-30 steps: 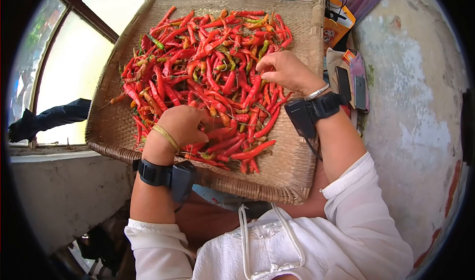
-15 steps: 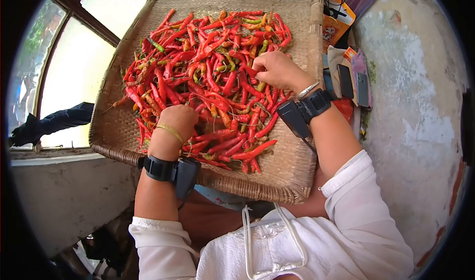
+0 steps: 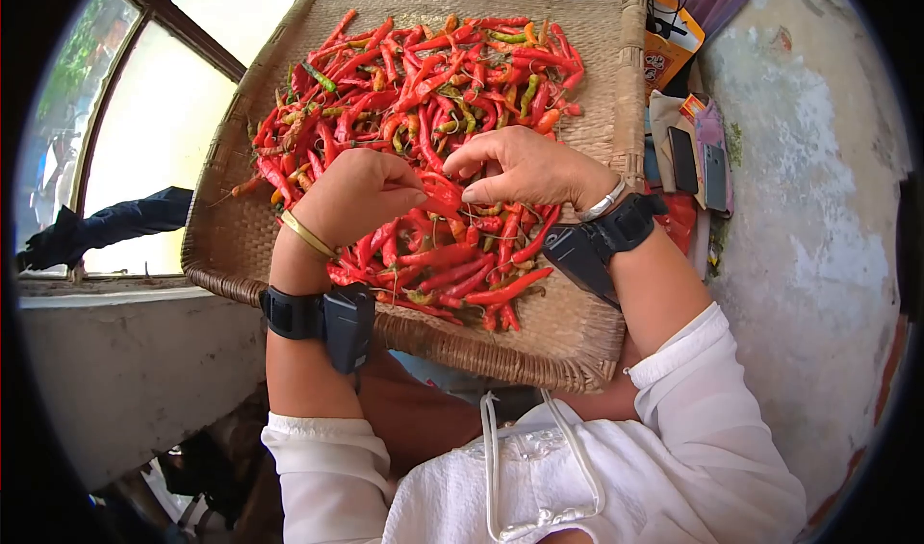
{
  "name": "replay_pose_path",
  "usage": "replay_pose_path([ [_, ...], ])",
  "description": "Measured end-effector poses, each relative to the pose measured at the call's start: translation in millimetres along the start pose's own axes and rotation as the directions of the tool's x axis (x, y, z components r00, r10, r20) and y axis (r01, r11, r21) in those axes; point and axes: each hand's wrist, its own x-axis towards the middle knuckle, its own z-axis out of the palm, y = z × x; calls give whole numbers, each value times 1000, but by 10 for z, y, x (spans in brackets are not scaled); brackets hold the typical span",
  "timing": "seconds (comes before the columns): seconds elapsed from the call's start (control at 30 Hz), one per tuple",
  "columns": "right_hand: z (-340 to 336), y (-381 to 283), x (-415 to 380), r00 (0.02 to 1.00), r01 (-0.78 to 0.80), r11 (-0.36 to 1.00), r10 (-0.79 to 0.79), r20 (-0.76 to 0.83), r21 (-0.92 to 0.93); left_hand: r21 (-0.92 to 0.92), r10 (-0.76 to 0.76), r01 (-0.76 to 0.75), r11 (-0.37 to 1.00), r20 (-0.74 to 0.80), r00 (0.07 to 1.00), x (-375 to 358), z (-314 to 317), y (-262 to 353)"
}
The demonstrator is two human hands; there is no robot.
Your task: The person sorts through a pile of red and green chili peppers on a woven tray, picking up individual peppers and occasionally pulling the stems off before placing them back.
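Observation:
A red chili pepper [image 3: 442, 194] lies between my two hands, above a spread of mostly red chili peppers [image 3: 438, 121]. My left hand [image 3: 358, 198] is closed in a pinch, its fingertips against the left end of that pepper. From the other side, my right hand [image 3: 534, 171] has thumb and forefinger bent around the pepper's right part. The fingers partly hide where each one grips. Beneath both hands is the shallow woven basket [image 3: 587, 337] that carries the heap, with some green and orange peppers mixed in.
A window [image 3: 135, 150] with a dark cloth [image 3: 130, 227] is on the left. Two phones [image 3: 681, 159] rest on a bag right of the basket, below an orange box [image 3: 667, 49]. A worn plaster wall [image 3: 804, 188] rises at the right.
My right hand has brought a red pepper down and left from the upper right of the heap. My left hand has risen out of the peppers, and the hands now meet.

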Motion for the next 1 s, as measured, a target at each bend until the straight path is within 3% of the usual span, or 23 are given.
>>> replay_pose_path([
  [0.07,31,-74,-5,997,67,997,-68,40,30,-175,-4,5,984,8,1000,71,22,36],
  [0.13,-10,-167,-10,946,-203,979,202,254,-22,-247,14,-24,969,-43,999,156,122,42],
  [0.17,8,-122,-38,957,-243,965,221,190,99,-334,-5,-43,942,-139,990,214,173,38],
  [0.23,-128,-133,-71,945,-323,935,311,101,147,-489,-66,-124,863,-352,934,355,317,-44],
  [0.27,-208,-112,-87,915,-397,895,403,14,203,-491,-66,-122,863,-349,935,410,358,-112],
  [0.33,-373,-5,-95,888,-277,837,410,-207,471,-123,-61,16,992,-376,925,483,401,-188],
  [0.37,-410,57,-82,861,-71,804,348,-370,590,37,-30,43,998,-298,954,484,422,-185],
  [0.4,-423,96,-96,860,-70,804,349,-373,590,110,-30,53,993,-204,978,501,457,-172],
  [0.47,-437,96,-109,816,-191,763,474,-332,618,198,166,-144,970,-99,981,527,562,-264],
  [0.53,-375,69,-114,880,-438,866,468,-82,239,204,163,-149,968,-55,985,544,653,-274],
  [0.6,-221,268,-93,962,-235,942,261,85,-241,209,158,-153,966,-6,987,567,702,-270],
  [0.67,-107,359,-56,898,-295,898,378,227,-325,257,131,-133,957,26,991,598,730,-288],
  [0.7,-32,530,-82,951,-203,903,274,144,-380,258,132,-134,957,26,991,605,741,-300],
  [0.73,-57,503,-65,951,-202,902,273,142,-381,205,169,-171,964,28,985,615,746,-303],
  [0.8,-133,441,-27,863,-358,881,439,251,-309,153,212,-214,965,30,977,628,753,-281],
  [0.83,-157,427,-33,864,-359,880,439,246,-311,-94,125,-121,988,35,992,606,756,-237],
  [0.87,-173,418,-42,897,-373,905,408,169,-205,-334,39,-16,943,63,997,588,752,-195],
  [0.9,-186,407,-50,921,-373,923,381,87,-96,-332,40,-17,943,64,997,569,722,-154],
  [0.93,-233,325,-59,921,-372,923,380,86,-95,-484,-48,63,873,44,998,529,636,-49],
  [0.97,-306,183,-74,910,-412,910,413,-15,38,-624,-138,132,770,40,990,498,572,21],
  [1.0,-359,89,-95,884,-433,884,455,-110,175,-691,-118,106,715,31,993,485,509,0],
])
